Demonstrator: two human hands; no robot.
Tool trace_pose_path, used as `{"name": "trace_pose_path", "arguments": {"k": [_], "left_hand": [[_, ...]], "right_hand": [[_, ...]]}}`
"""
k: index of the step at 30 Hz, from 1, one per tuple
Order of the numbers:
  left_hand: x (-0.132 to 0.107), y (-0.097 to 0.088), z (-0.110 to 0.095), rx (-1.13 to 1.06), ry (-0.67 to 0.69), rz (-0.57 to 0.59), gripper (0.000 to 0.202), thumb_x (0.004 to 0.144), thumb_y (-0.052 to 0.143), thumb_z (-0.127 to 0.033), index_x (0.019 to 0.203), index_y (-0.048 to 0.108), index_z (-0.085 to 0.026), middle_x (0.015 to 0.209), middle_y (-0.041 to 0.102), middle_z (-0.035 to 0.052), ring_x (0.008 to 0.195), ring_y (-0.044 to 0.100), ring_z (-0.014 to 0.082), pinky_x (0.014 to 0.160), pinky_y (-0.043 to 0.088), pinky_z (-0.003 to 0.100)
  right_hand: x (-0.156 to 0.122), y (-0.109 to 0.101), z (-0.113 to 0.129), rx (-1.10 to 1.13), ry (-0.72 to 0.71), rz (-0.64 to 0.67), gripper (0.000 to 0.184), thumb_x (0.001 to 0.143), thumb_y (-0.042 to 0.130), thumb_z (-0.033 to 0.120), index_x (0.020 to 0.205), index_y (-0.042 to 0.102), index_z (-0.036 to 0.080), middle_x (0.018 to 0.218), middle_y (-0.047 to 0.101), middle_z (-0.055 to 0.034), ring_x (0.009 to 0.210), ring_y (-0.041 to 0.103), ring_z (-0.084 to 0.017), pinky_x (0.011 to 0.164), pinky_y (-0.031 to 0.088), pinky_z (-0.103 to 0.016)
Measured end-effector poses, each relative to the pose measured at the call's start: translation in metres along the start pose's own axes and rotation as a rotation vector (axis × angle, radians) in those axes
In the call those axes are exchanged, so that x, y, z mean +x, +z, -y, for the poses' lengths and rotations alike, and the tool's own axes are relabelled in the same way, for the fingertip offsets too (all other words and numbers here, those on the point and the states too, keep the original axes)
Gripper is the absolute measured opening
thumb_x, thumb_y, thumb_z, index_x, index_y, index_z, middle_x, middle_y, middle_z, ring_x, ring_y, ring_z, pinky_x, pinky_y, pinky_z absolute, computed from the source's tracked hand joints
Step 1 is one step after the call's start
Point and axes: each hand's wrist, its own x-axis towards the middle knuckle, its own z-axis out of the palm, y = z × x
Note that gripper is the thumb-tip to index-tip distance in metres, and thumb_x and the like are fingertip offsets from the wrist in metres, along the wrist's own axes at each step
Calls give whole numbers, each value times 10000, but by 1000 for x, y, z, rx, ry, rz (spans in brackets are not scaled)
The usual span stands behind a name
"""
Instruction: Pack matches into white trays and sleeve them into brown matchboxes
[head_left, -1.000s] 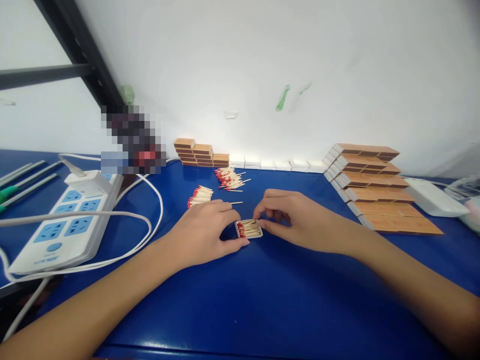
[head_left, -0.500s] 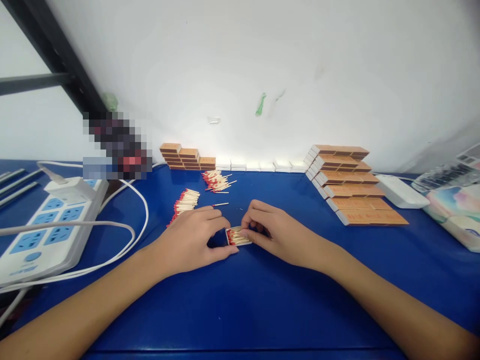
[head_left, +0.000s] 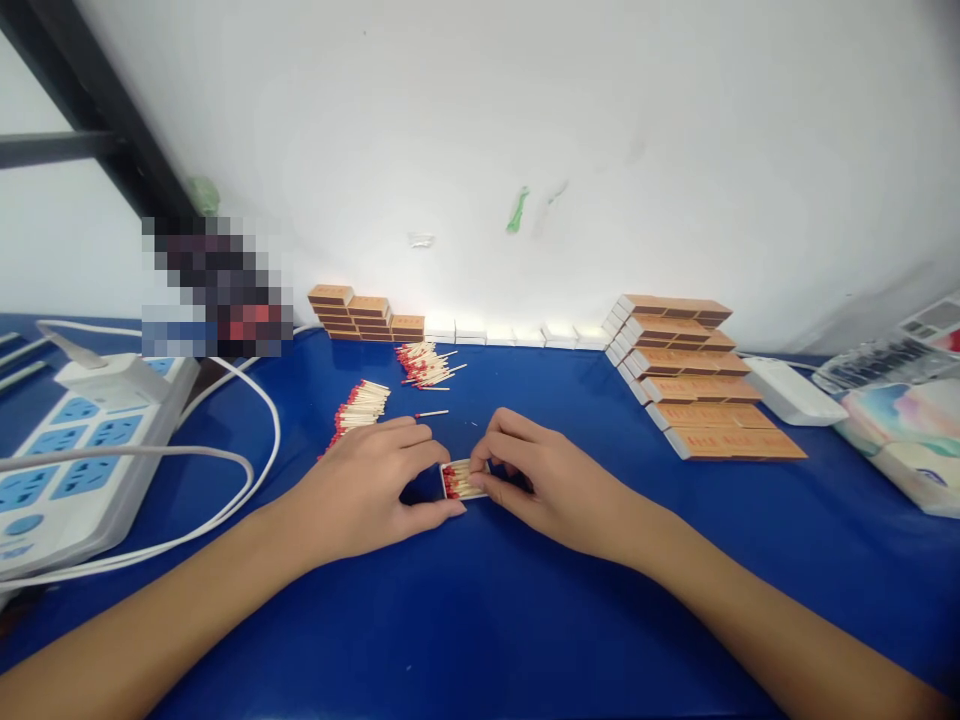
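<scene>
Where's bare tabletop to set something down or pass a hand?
Bare: blue tabletop between the forearms, on the near side of the matchbox tray; also between the right hand and the stacked matchboxes. Crowded: at left, power strip and white cables; beyond the left hand, match piles; around the tray, both hands.

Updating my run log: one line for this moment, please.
left hand: at matchbox tray | right hand: at matches inside | beyond: loose match

Power strip (head_left: 105,435), white cable (head_left: 278,425), dark frame (head_left: 124,150)
</scene>
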Motion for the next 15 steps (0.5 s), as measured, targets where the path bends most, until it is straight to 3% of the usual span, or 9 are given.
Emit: {"name": "trace_pose_path", "arguments": {"k": [15], "left_hand": [[1,1,-1,-15,17,9,291,945,725,-488,1001,733,-202,826,655,6,802,624,183,681,445,305]], "right_hand": [[-2,2,-6,-133,-71,-35,133,1077,527,220,1080,658,194,1043,595,-62,802,585,-156,708,479,-298]]}}
